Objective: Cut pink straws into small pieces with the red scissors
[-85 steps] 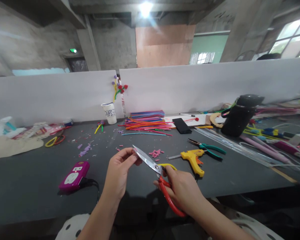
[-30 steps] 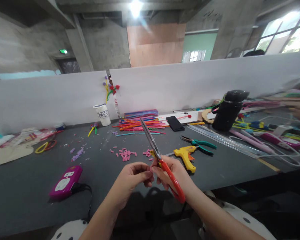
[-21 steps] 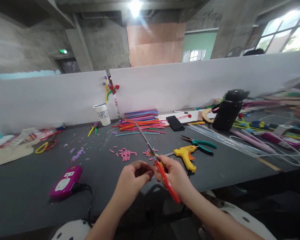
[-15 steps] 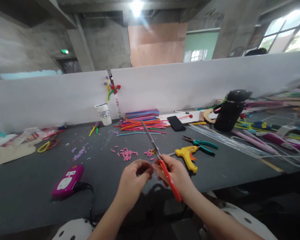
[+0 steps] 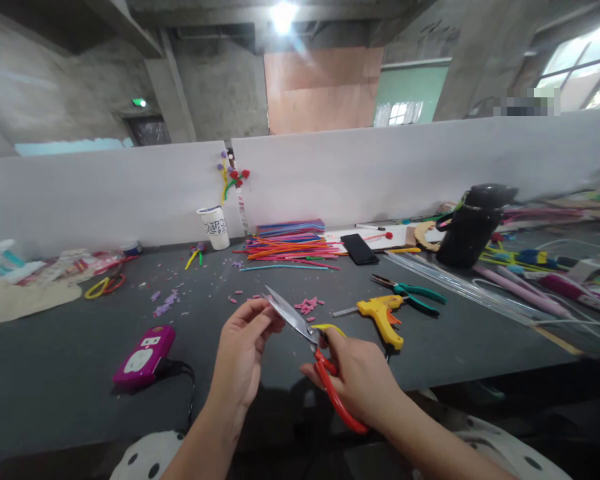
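Note:
In my right hand [image 5: 357, 370] is a pair of scissors [image 5: 293, 321] with red and yellow handles. Their blades point up and left, with the tips beside the fingers of my left hand [image 5: 245, 340]. Those left fingers are pinched together; whatever sits between them is too small to make out. Short pink cut pieces [image 5: 309, 306] lie on the table just beyond the blades, and my left hand covers part of another group of them. Purple snippets [image 5: 166, 303] are scattered farther left.
A yellow glue gun [image 5: 380, 317] and green-handled pliers [image 5: 410, 293] lie right of my hands. Behind are bundled pipe cleaners [image 5: 290, 247], a phone [image 5: 359, 249], a white cup [image 5: 214, 228] and a black jug [image 5: 473, 227]. A magenta box with a cable [image 5: 145, 357] is at left.
My left hand has moved a little left and up. The scissors have turned in my right hand, their handles now spread and the blades swung leftward toward my left fingertips.

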Available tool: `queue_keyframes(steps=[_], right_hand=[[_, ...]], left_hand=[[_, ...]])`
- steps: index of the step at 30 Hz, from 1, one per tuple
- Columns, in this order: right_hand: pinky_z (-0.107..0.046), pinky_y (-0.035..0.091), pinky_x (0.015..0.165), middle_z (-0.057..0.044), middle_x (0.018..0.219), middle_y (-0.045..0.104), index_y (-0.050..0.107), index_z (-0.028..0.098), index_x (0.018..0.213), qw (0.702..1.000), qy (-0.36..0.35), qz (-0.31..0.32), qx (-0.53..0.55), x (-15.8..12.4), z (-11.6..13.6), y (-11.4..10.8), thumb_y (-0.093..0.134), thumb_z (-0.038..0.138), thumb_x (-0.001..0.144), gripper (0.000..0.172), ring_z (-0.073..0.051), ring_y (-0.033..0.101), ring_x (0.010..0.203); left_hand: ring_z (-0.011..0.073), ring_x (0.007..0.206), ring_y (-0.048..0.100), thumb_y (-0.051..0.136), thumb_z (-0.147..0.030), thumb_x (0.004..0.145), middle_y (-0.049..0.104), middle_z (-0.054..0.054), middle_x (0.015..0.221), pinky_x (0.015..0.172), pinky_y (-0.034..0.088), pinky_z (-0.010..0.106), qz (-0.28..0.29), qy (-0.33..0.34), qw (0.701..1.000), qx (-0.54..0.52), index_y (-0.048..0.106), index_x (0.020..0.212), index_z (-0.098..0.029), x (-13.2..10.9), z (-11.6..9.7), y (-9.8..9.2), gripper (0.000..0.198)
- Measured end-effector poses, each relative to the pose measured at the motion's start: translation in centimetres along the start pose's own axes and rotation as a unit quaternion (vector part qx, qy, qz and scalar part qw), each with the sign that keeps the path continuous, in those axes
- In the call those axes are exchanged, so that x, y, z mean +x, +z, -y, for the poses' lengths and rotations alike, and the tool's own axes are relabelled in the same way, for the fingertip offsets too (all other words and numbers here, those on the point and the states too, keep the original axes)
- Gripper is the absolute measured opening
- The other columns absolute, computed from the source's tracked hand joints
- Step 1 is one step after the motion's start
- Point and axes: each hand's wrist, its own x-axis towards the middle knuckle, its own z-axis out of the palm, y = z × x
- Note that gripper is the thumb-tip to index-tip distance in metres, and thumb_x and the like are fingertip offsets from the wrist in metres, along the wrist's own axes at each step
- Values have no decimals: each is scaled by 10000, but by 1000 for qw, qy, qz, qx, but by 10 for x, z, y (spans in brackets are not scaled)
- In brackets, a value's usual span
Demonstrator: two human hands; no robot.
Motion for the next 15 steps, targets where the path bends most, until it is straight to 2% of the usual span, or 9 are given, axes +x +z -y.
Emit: queue_keyframes(steps=[8,12,15], right_hand=[[-239,242,483,-18,614,583,467,182,814,1000,-17,-6,-18,3,0,-1,432,448,741,278,-176,545,542],[-232,229,471,-3,583,567,469,185,834,1000,-16,-10,-25,2,-3,0,430,442,746,275,-166,532,517],[-227,229,467,0,576,564,472,184,829,1000,-23,-12,-16,1,-2,1,435,438,744,270,-158,529,510]], left_hand=[[76,585,487,580,-185,672,568,-9,658,588,392,195,24,54,994,96,613,671,-144,0,0,-1,52],[92,622,511,596,-198,664,586,1,710,606,412,212,-3,47,997,61,619,728,-159,0,1,-3,78],[80,591,495,594,-198,670,570,-10,656,584,403,194,-11,54,997,48,611,709,-153,-1,0,-3,61]])
